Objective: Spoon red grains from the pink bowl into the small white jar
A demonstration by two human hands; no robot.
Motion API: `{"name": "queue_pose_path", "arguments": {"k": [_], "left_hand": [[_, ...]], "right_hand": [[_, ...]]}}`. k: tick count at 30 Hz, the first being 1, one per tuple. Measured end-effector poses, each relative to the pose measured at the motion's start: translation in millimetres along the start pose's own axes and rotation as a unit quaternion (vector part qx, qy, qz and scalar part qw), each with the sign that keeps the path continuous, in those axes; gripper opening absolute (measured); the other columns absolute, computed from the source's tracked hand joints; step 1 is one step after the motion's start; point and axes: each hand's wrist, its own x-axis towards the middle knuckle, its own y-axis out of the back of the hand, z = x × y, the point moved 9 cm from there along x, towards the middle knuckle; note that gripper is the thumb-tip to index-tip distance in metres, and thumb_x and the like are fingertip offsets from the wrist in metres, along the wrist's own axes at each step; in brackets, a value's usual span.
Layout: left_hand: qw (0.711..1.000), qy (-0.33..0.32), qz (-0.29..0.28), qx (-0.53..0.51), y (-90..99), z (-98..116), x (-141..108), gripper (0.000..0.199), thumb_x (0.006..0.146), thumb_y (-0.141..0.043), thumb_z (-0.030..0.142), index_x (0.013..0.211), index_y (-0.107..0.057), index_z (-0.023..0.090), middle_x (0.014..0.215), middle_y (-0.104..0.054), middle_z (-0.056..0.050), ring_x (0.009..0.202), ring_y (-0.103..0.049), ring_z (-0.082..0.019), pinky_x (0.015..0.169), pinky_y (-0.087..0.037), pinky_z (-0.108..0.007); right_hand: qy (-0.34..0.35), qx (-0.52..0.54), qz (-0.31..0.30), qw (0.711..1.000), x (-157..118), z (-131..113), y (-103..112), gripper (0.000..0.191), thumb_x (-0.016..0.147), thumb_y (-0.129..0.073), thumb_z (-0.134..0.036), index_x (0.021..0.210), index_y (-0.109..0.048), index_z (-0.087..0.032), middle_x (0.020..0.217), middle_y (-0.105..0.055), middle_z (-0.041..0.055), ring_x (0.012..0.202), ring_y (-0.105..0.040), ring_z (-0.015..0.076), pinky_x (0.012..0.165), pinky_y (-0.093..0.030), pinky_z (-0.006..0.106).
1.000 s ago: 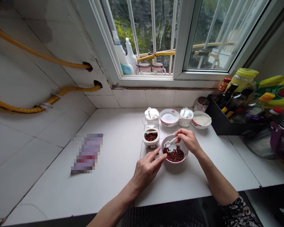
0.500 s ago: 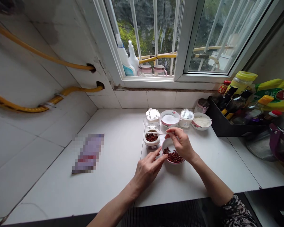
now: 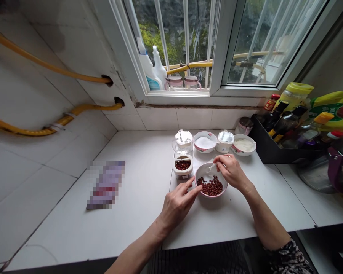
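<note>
A white bowl (image 3: pixel 210 179) with a pink rim holds dark red-brown grains. My left hand (image 3: pixel 178 201) grips its left edge, fingers on the rim. In my right hand (image 3: pixel 231 170) a small white spoon (image 3: pixel 210 168) is pinched, its head inside the bowl above the grains. Just left of the bowl stands an open white jar (image 3: pixel 183 173) with the same kind of grains in it. Behind are a lidded white jar (image 3: pixel 183 138), a flowered bowl of white powder (image 3: pixel 205 143), another lidded jar (image 3: pixel 225 141) and a bowl of pale contents (image 3: pixel 244 145).
A purple packet (image 3: pixel 108 184), partly pixelated, lies on the left of the white counter (image 3: pixel 143 179). At the right, a black box (image 3: pixel 271 152) holds bottles, beside a metal pot (image 3: pixel 314 175) with a purple handle. A window is behind.
My right hand has moved right with the spoon, whose head has gone from over the open jar into the bowl. My left hand stays at the bowl's edge.
</note>
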Motion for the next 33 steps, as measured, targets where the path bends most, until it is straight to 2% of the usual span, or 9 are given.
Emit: {"name": "queue_pose_path", "arguments": {"k": [5, 11, 15, 19, 24, 26, 33], "left_hand": [[1.0, 0.004, -0.007, 0.0, -1.2, -1.1, -0.5, 0.027, 0.095, -0.054, 0.014, 0.117, -0.067, 0.023, 0.125, -0.066, -0.013, 0.094, -0.07, -0.018, 0.073, -0.059, -0.027], [1.0, 0.002, -0.006, 0.0, -0.1, 0.1, 0.8, 0.026, 0.095, -0.054, 0.013, 0.116, -0.067, 0.021, 0.124, -0.067, -0.014, 0.093, -0.07, -0.019, 0.073, -0.059, -0.027], [1.0, -0.003, -0.004, 0.004, 0.5, 1.5, 1.3, 0.025, 0.096, -0.053, 0.013, 0.116, -0.067, 0.021, 0.123, -0.067, -0.014, 0.092, -0.07, -0.018, 0.072, -0.059, -0.027], [1.0, -0.001, -0.007, 0.008, -0.6, 0.5, 0.2, 0.025, 0.096, -0.054, 0.014, 0.116, -0.067, 0.021, 0.124, -0.067, -0.014, 0.092, -0.069, -0.018, 0.072, -0.059, -0.027], [1.0, -0.001, -0.008, 0.0, -1.1, -0.1, -0.5, 0.025, 0.095, -0.055, 0.013, 0.115, -0.067, 0.02, 0.125, -0.066, -0.015, 0.093, -0.069, -0.019, 0.073, -0.059, -0.028], [1.0, -0.002, -0.007, 0.001, -0.7, 0.3, -0.1, 0.025, 0.095, -0.055, 0.013, 0.115, -0.067, 0.02, 0.125, -0.066, -0.015, 0.093, -0.069, -0.019, 0.074, -0.059, -0.028], [1.0, -0.002, -0.005, 0.004, -0.6, 0.7, 0.7, 0.024, 0.096, -0.054, 0.014, 0.115, -0.068, 0.02, 0.123, -0.067, -0.014, 0.093, -0.069, -0.019, 0.073, -0.059, -0.027]], "right_hand": [[0.001, -0.022, -0.038, 0.999, -2.1, -2.6, -9.5, 0.017, 0.092, -0.044, -0.014, 0.09, -0.06, -0.021, 0.071, -0.068, 0.0017, 0.078, -0.06, 0.0204, 0.085, -0.042, 0.036], [-0.002, -0.021, 0.005, 1.0, -1.7, 0.8, -9.4, 0.013, 0.09, -0.052, -0.015, 0.085, -0.063, -0.02, 0.068, -0.07, 0.0014, 0.07, -0.06, 0.019, 0.088, -0.04, 0.038], [-0.003, 0.016, -0.014, 1.0, -1.4, -0.9, -21.4, 0.013, 0.087, -0.056, -0.013, 0.082, -0.065, -0.021, 0.068, -0.072, 0.0006, 0.07, -0.062, 0.0181, 0.09, -0.04, 0.038], [-0.044, 0.084, -0.03, 0.995, -0.5, 2.7, -24.3, 0.014, 0.085, -0.056, -0.014, 0.078, -0.065, -0.021, 0.066, -0.074, -0.0009, 0.068, -0.063, 0.0169, 0.091, -0.041, 0.039], [-0.125, 0.203, -0.021, 0.971, -1.1, 16.9, -16.4, 0.013, 0.083, -0.056, -0.025, 0.077, -0.066, -0.02, 0.063, -0.073, 0.0013, 0.064, -0.065, 0.018, 0.07, -0.048, 0.031], [-0.144, 0.227, -0.02, 0.963, -1.7, 20.4, -14.9, 0.014, 0.082, -0.056, -0.027, 0.08, -0.067, -0.019, 0.063, -0.072, 0.0015, 0.063, -0.066, 0.0183, 0.066, -0.049, 0.029], [-0.11, 0.154, -0.001, 0.982, 1.0, 14.5, -8.9, 0.014, 0.082, -0.057, -0.024, 0.072, -0.066, -0.019, 0.06, -0.072, 0.0016, 0.063, -0.066, 0.0172, 0.073, -0.048, 0.03]]}}
